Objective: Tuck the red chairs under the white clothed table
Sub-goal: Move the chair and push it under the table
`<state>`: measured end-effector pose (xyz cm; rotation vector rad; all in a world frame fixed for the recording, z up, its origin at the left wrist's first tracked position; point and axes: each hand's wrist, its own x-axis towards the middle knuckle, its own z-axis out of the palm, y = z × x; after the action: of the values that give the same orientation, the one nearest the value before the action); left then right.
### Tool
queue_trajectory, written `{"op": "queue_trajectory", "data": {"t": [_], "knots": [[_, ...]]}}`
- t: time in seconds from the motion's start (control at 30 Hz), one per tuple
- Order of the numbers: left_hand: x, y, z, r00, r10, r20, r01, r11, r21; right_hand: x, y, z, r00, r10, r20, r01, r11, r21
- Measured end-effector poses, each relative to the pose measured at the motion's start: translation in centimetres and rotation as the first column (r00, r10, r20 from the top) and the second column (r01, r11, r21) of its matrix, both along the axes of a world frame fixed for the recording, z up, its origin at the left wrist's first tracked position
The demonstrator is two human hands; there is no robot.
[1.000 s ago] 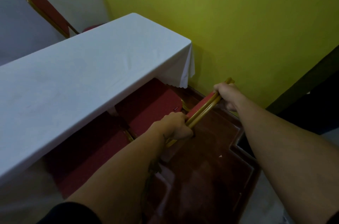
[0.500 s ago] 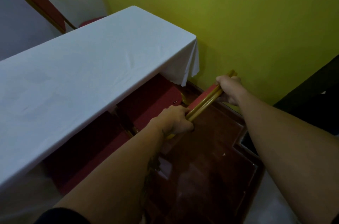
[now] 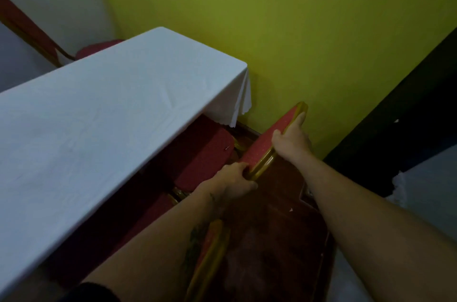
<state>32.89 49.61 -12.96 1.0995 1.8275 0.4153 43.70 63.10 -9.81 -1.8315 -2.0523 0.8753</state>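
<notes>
Three red chairs show around one table; left hand and right hand grip one chair's backrest.

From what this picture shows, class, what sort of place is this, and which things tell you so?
Probably a banquet or function room: a long table under a white cloth, red padded chairs with gold frames, and a dark patterned floor.

Dark red-brown floor, white clothed table standing on it, red chairs tucked beneath
</notes>
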Motion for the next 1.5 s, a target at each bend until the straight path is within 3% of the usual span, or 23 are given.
{"op": "queue_trajectory", "data": {"t": [0.17,0.37,0.53,0.73,0.9,1.0,1.17,1.27,1.37,1.43,1.5], "knots": [[-2.4,-5.2,0.8,0.998,0.058,0.002,-0.058,0.997,-0.046,0.5,-3.3,0.6,0.992,0.079,0.103,-0.071,0.994,-0.081],[-2.5,-12.2,3.9,0.986,0.151,-0.069,-0.148,0.988,0.048,1.9,-11.2,3.8,0.961,0.277,0.02,-0.257,0.915,-0.31],[-0.2,-19.1,5.3,0.978,0.198,-0.06,-0.193,0.979,0.072,4.3,-19.9,2.4,0.92,0.391,-0.027,-0.356,0.804,-0.476],[3.2,-27.0,5.1,0.974,0.225,0.013,-0.225,0.974,-0.02,6.2,-27.5,1.1,0.947,0.181,-0.265,-0.306,0.757,-0.577],[4.2,-31.5,5.0,0.983,0.088,-0.16,-0.116,0.978,-0.173,4.8,-30.0,1.1,0.909,0.028,-0.417,-0.283,0.774,-0.566],[4.7,-33.2,4.9,0.967,0.113,-0.229,-0.136,0.987,-0.09,3.9,-30.0,0.8,0.871,-0.092,-0.482,-0.219,0.806,-0.55],[5.7,-32.9,4.8,0.963,0.148,-0.225,-0.152,0.988,0.001,3.3,-29.5,0.9,0.859,-0.125,-0.496,-0.191,0.82,-0.539],[6.1,-33.2,4.7,0.968,0.161,-0.193,-0.158,0.987,0.032,3.1,-29.6,0.8,0.881,-0.096,-0.463,-0.165,0.855,-0.491],[5.4,-34.4,5.4,0.974,0.163,-0.157,-0.156,0.986,0.054,2.9,-30.6,1.9,0.943,-0.004,-0.332,-0.133,0.911,-0.39],[3.9,-35.9,6.3,0.974,0.16,-0.161,-0.152,0.987,0.06,2.5,-31.6,3.3,0.987,0.147,-0.068,-0.159,0.957,-0.243],[1.6,-38.0,7.1,0.967,0.157,-0.199,-0.15,0.987,0.051,1.8,-33.2,5.1,0.931,0.274,0.241,-0.263,0.962,-0.077]]}}
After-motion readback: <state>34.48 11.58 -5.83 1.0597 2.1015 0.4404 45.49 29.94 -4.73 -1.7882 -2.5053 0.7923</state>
